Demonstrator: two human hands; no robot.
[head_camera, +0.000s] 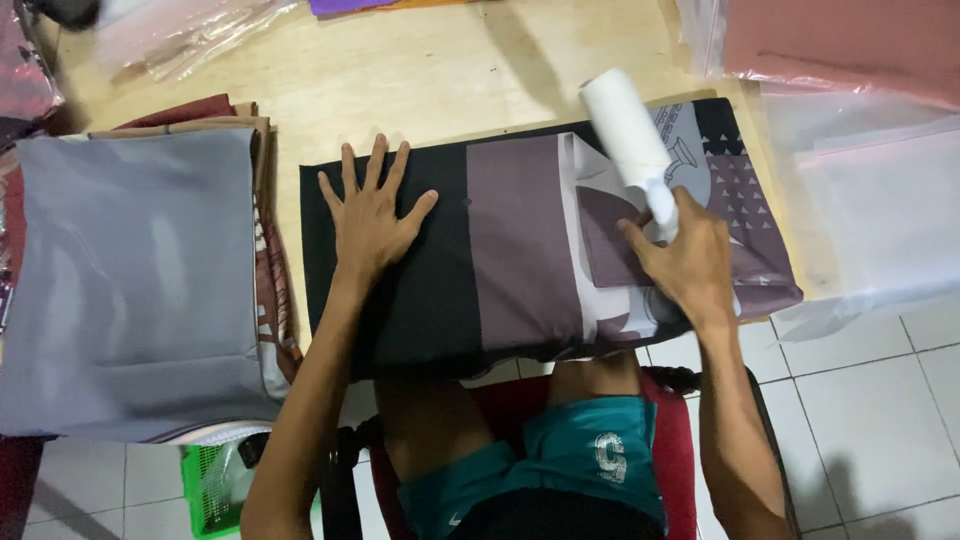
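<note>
Left hand (372, 215) flat, fingers spread, on folded patterned cloth (520, 250) on table (420, 70); right hand (685, 262) clenched round white lint roller (630, 135), over cloth's right part

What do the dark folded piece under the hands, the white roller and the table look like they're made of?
The folded piece looks like smooth woven fabric, matte, printed in black, mauve and grey; it creases softly at its edges. The white roller in the right hand seems paper-wrapped, probably a lint roller, on a plastic handle. The table looks like pale plywood with faint grain. The left hand lies flat on the fabric.
</note>
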